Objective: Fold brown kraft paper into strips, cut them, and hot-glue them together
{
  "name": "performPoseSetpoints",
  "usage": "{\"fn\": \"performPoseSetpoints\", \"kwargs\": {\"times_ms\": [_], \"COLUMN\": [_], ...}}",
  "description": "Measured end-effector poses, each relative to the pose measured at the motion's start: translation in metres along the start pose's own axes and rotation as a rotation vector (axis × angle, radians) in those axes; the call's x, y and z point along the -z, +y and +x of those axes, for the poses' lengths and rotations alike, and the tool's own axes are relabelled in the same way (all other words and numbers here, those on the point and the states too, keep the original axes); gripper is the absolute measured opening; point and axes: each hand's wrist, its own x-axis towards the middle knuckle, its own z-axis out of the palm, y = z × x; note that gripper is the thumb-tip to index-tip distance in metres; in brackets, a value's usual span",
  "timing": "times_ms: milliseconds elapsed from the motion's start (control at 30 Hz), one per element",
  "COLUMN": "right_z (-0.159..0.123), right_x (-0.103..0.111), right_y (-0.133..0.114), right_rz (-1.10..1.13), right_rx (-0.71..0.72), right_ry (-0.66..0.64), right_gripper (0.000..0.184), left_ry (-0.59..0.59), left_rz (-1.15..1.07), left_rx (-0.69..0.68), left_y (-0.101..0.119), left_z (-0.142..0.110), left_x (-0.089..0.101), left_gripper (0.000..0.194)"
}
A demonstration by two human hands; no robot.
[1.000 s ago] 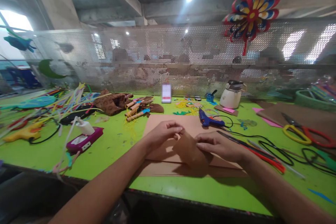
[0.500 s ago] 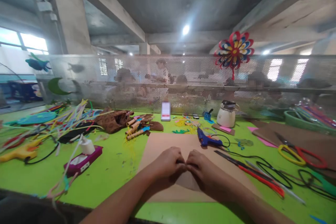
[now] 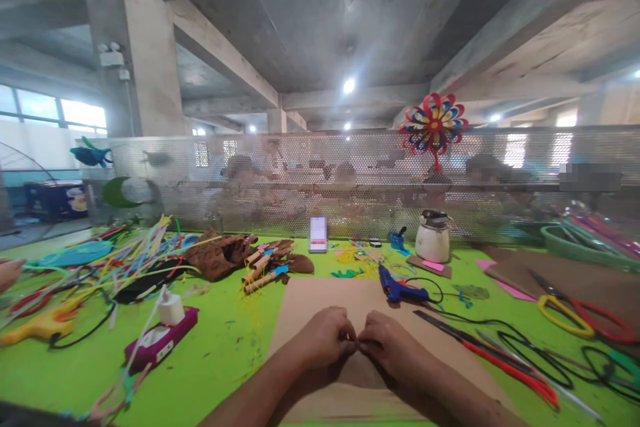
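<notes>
Head view: drawn in from a wider hold, now pinching brown paper with left hand and right hand together, working one small spot.

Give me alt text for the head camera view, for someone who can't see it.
A left hand and right hand meet at the fingertips over brown paper on a green table. Nearby lie a blue glue gun, scissors, and a purple power strip, before a mesh screen.

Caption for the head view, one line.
Left hand and right hand meet fingertip to fingertip over brown paper, blue glue gun beyond.
</notes>
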Motion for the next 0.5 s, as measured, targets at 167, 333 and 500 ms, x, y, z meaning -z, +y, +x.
{"fn": "performPoseSetpoints", "kwargs": {"times_ms": [167,333,500], "right_z": [-0.001,-0.008,-0.017], "right_x": [0.004,0.018,0.032], "right_y": [-0.002,-0.021,-0.033], "right_rz": [-0.102,-0.152,-0.067], "right_rx": [0.0,-0.057,-0.149], "right_ry": [-0.027,-0.003,0.035], "right_gripper": [0.024,0.019,0.012], "left_ry": [0.001,-0.024,0.015], "left_rz": [0.014,0.069,0.13], "left_rx": [-0.04,-0.077,-0.131], "left_y": [-0.002,0.007,0.024], "left_z": [0.002,-0.004,-0.017], "left_x": [-0.003,0.007,0.018], "left_gripper": [0.019,0.016,0.014]}}
